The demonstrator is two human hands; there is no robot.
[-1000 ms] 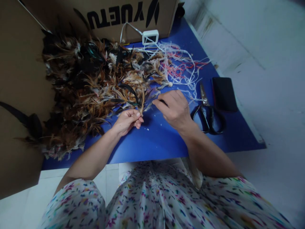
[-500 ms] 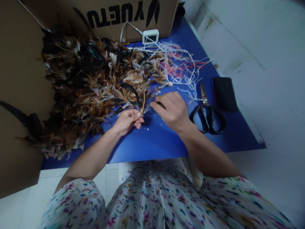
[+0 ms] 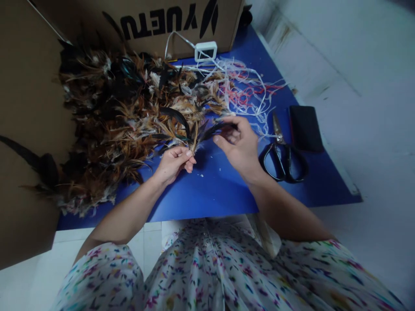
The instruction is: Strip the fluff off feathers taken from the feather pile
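Observation:
A large heap of brown, black and white feathers (image 3: pixel 119 116) covers the left half of a blue table (image 3: pixel 214 190). My left hand (image 3: pixel 173 163) is closed in a pinch on the stems of a small bunch of feathers (image 3: pixel 193 134) that fans upward from my fingers. My right hand (image 3: pixel 238 144) is just right of that bunch, palm turned up, its fingers curled on a dark feather (image 3: pixel 215 127) that points left toward the bunch.
Black-handled scissors (image 3: pixel 282 151) lie right of my right hand, a black phone (image 3: pixel 305 128) beyond them. Tangled white and red strings (image 3: pixel 246 90) lie behind, near a small white device (image 3: pixel 205 51). Cardboard boxes (image 3: pixel 168 21) stand at the back and left.
My right hand has turned palm-up and lifted slightly away from me, drawing a dark feather out of the pile. My left hand has stayed in place with its bunch.

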